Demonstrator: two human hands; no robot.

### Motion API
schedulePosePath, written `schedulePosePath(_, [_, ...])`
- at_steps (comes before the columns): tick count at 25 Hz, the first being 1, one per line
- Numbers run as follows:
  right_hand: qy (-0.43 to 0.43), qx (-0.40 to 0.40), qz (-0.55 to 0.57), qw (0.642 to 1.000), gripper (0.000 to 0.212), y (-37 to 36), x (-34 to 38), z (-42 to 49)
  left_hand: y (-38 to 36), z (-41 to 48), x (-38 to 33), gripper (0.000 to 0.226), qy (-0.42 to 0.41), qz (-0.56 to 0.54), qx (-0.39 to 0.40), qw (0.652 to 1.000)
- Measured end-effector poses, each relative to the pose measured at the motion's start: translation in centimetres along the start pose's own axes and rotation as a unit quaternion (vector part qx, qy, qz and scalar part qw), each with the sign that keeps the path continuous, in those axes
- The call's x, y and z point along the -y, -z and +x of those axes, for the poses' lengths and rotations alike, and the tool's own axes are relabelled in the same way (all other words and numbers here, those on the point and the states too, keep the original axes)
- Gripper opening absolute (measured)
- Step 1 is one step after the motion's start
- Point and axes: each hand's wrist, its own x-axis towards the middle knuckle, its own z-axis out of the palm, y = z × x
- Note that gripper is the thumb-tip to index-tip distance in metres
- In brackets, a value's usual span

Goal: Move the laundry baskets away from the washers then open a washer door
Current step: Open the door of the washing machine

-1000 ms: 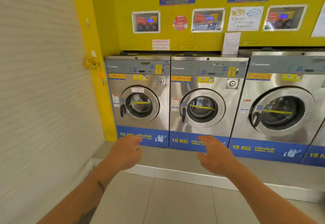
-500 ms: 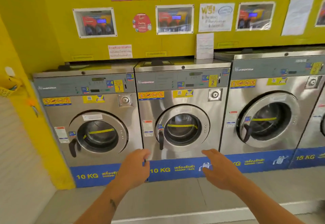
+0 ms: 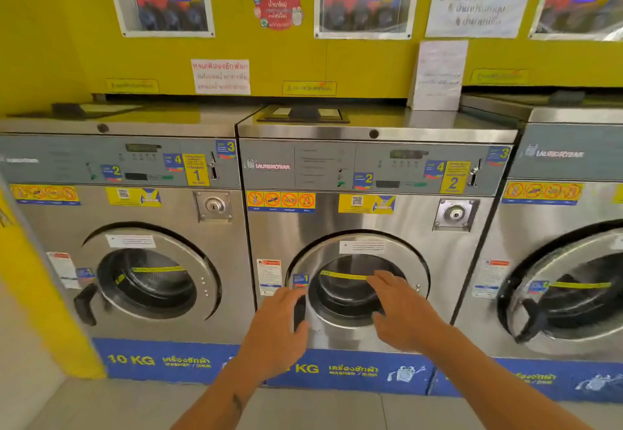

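Three steel front-loading washers stand in a row against a yellow wall. The middle washer, marked 2 (image 3: 371, 220), has a round glass door (image 3: 347, 294) that is closed, with a black handle (image 3: 299, 311) on its left side. My left hand (image 3: 274, 332) is at that handle, fingers spread, just touching or nearly touching it. My right hand (image 3: 401, 311) hovers in front of the door's glass, fingers apart and holding nothing. No laundry basket is in view.
The washer marked 1 (image 3: 135, 261) stands on the left and a larger washer (image 3: 566, 278) on the right, both with doors closed. A yellow pillar (image 3: 30, 294) flanks the left washer. The machines sit on a raised tiled step (image 3: 303, 409).
I have moved much closer to the washers. Both hands rose from in front of the blue base strip up to the middle washer's door, the left reaching its handle.
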Motion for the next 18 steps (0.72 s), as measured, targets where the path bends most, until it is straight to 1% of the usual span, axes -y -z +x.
schedulePosePath(3, [0.002, 0.014, -0.047, 0.999, 0.074, -0.5, -0.3, 5.6, -2.0, 6.1, 2.0, 0.057, -0.024, 0.011, 0.006, 1.000])
schedulePosePath(7, [-0.031, 0.043, -0.101, 0.993, 0.083, -2.3, -1.1, 12.1, -5.9, 14.0, 5.3, 0.080, -0.015, 0.027, 0.032, 0.999])
schedulePosePath(9, [-0.043, 0.053, -0.137, 0.988, 0.088, -3.5, -1.3, 15.1, -8.1, 16.9, 6.8, 0.085, -0.003, 0.045, 0.047, 0.998])
schedulePosePath(13, [-0.066, 0.061, -0.161, 0.983, 0.101, -6.2, -1.9, 19.0, -11.4, 19.9, 9.9, 0.097, 0.004, 0.093, 0.060, 0.994])
schedulePosePath(16, [-0.078, 0.050, -0.178, 0.980, 0.105, -7.6, -2.9, 20.1, -12.6, 20.0, 11.5, 0.104, -0.021, 0.107, 0.065, 0.992])
schedulePosePath(18, [-0.086, 0.043, -0.177, 0.980, 0.108, -8.1, -3.1, 20.2, -12.7, 19.6, 12.0, 0.104, -0.039, 0.100, 0.058, 0.993])
